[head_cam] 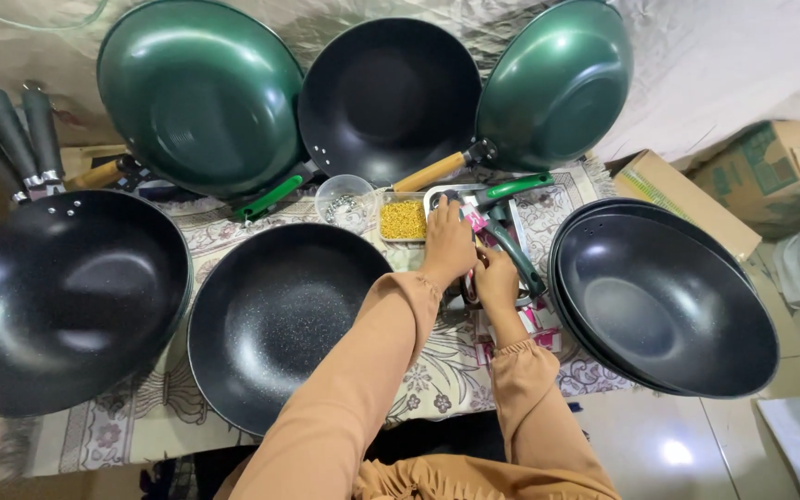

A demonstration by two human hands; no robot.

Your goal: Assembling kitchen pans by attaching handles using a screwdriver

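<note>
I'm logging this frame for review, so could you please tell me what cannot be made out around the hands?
- Head view: what the left hand and right hand grip; the fingers cover it.
- Metal tray: its contents, hidden by both hands and the green handle.
- Clear cup: its small metal pieces are too small to identify.
- Left black wok: cut off by the frame edge.

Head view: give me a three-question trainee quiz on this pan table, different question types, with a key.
1. True or false: the small tray holds yellow pieces.
2. Which is nearest the left hand? A) cardboard box B) metal tray C) grey handles
3. Fill in: the handle above the right hand is ____.

Key: 1 true; 2 B; 3 green.
</note>
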